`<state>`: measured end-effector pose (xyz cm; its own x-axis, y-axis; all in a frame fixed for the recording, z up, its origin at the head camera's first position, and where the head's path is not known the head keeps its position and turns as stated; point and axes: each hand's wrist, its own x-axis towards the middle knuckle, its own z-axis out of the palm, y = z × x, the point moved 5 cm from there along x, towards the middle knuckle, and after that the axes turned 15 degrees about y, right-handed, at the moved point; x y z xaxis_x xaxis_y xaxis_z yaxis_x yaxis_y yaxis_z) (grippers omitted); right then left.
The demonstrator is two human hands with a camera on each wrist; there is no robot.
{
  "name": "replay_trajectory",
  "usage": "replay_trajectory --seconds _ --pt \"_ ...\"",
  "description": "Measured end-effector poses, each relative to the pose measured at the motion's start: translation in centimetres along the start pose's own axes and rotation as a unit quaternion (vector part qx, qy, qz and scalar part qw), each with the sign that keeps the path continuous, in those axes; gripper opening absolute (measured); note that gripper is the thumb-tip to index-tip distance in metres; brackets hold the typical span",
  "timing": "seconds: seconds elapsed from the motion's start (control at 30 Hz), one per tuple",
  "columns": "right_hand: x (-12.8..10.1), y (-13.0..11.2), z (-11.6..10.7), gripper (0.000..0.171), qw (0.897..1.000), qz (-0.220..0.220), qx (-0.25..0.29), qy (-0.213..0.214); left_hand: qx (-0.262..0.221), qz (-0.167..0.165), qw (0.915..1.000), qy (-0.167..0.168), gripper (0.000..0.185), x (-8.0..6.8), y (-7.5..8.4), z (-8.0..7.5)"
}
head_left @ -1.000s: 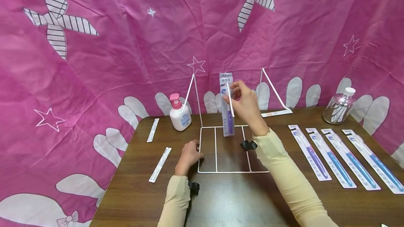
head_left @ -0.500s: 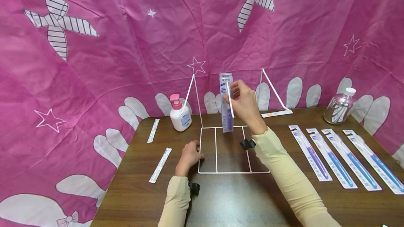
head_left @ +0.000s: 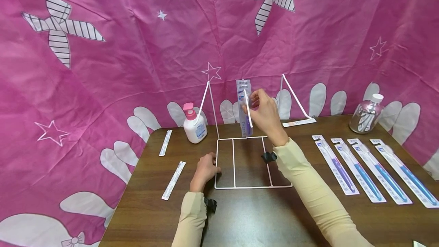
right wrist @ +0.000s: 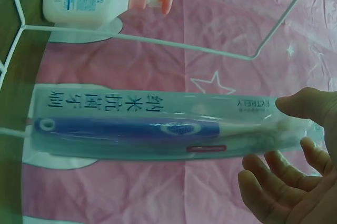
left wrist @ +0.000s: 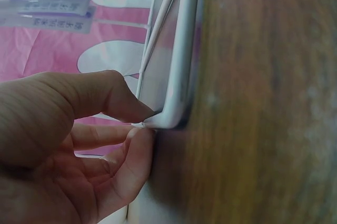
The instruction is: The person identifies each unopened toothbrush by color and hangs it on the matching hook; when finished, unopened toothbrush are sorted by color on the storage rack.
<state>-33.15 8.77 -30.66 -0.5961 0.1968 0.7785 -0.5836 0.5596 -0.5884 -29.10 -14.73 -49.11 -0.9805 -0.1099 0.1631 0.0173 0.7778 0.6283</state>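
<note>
My right hand (head_left: 265, 113) pinches a packaged toothbrush (head_left: 244, 123) by its upper end, thumb on one edge and fingers on the other. The pack hangs upright, with its purple handle low, beside a slanting white prong (head_left: 248, 109) of the wire rack (head_left: 253, 188). Another pack's top shows just behind it. In the right wrist view the clear pack (right wrist: 121, 105) spans the picture under my fingers (right wrist: 263, 176). My left hand (head_left: 205, 169) holds the rack's left base wire; in the left wrist view thumb and fingers pinch its white corner (left wrist: 171, 118).
Several packaged toothbrushes (head_left: 363, 176) lie at the right. A silver bottle (head_left: 365, 115) with a white cap stands behind them. A pump bottle (head_left: 195, 129) is by the rack's left side. Thin white packets (head_left: 173, 181) lie on the left. A pink curtain (head_left: 137, 48) hangs behind the table.
The held toothbrush pack has risen and moved slightly back, its lower end now near the rack's rear base wire. The left hand keeps its hold on the rack.
</note>
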Motion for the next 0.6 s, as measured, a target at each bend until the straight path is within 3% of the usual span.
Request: replay_trajectory --seconds 0.27,0.47,0.6 --pt "-1.7 2.7 -1.8 0.029 0.999 0.012 -0.023 -0.023 -0.004 -0.005 1.0 -0.001 0.046 -0.1 -0.2 0.0" --pt "-3.7 6.3 -3.9 0.019 0.996 0.034 -0.058 -0.055 -0.005 -0.01 0.9999 -0.004 0.048 0.0 -0.1 -0.1" --pt "-4.9 9.0 -5.6 0.015 0.992 0.022 -0.1 -0.071 -0.004 -0.009 0.9999 -0.005 0.048 0.0 0.0 0.0"
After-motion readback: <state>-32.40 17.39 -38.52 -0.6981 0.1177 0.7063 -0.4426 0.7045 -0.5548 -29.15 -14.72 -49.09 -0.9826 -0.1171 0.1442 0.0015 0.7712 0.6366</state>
